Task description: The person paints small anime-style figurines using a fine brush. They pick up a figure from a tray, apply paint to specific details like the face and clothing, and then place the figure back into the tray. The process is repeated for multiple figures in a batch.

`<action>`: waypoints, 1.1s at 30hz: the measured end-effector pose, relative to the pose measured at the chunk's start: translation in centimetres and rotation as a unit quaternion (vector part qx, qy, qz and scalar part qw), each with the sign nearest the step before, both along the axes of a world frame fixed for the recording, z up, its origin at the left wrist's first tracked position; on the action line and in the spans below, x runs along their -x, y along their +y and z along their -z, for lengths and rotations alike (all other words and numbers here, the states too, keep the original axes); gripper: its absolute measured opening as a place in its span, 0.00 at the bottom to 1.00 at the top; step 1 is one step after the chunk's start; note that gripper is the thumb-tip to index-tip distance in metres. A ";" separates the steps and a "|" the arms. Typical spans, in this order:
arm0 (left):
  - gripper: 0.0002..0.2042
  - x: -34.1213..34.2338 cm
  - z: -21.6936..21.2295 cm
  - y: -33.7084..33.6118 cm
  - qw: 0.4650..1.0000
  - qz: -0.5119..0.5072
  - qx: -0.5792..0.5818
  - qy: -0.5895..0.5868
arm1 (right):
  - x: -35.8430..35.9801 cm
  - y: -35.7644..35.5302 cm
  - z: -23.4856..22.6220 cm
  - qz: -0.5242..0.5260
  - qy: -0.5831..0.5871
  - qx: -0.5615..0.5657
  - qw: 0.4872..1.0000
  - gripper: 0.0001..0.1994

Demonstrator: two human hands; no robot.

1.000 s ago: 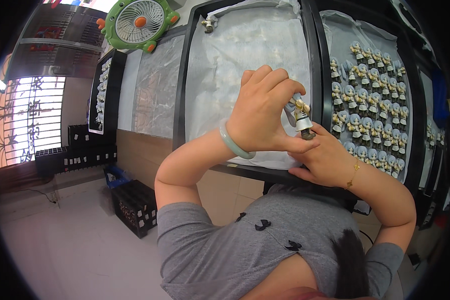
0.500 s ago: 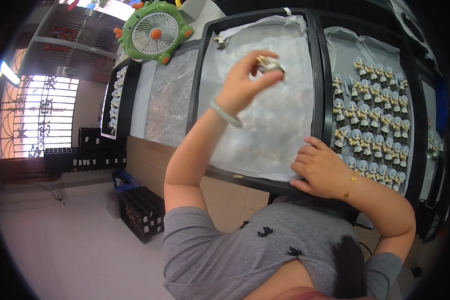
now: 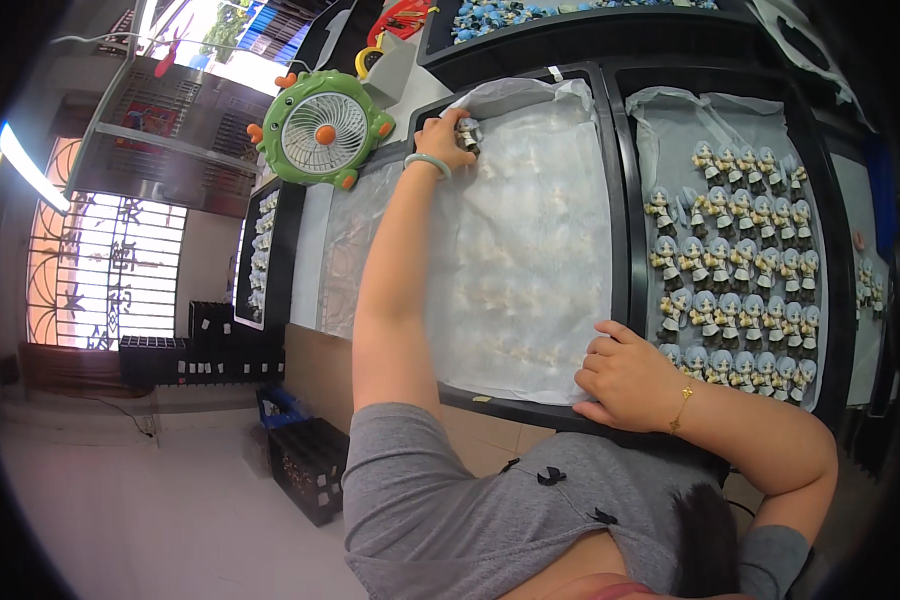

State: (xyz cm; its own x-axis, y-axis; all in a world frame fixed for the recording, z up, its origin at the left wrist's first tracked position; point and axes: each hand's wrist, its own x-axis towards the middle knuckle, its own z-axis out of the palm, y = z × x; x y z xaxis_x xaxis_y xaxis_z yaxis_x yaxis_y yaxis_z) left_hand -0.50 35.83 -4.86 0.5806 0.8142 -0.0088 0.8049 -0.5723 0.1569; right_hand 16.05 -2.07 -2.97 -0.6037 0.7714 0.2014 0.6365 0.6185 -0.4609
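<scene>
My left hand (image 3: 445,143), with a pale bangle at the wrist, reaches to the far left corner of the middle black tray (image 3: 622,220). Thumb and fingers are closed round a small figurine (image 3: 468,133) with pale hair and a white and dark outfit, held close over the tray's lining. White translucent paper (image 3: 530,250) lines this tray, and faint figure-like shapes show through it. My right hand (image 3: 625,378) lies on the near right corner of the tray, over rim and paper. Its fingers are loosely bent and hold nothing I can see.
To the right, another black tray (image 3: 828,330) carries rows of similar figurines (image 3: 740,260). A green fan (image 3: 325,130) stands beyond the left corner. Blue parts (image 3: 530,20) fill a tray at the back. A black crate (image 3: 315,465) stands on the floor at left.
My left hand has moved away and left with the figurine, from above the tray's middle to its far left corner. The figurine seen there earlier is hidden now. My right hand stays at the near corner.
</scene>
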 end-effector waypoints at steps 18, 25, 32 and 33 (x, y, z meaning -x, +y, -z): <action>0.32 0.5 -0.5 1.1 0.997 0.043 -0.031 0.056 | -0.1 -0.2 0.3 0.006 0.008 -0.005 1.000 0.13; 0.32 1.1 0.1 1.0 0.997 0.063 -0.042 0.027 | -0.1 -0.2 0.6 0.010 0.007 -0.001 1.000 0.14; 0.30 0.3 -0.4 0.5 0.994 0.085 -0.057 0.048 | 0.0 -0.4 0.9 0.020 0.010 -0.014 1.000 0.14; 0.29 0.3 -1.2 -0.2 0.988 0.083 -0.105 0.081 | -0.1 -0.4 0.8 0.025 0.011 -0.019 0.999 0.14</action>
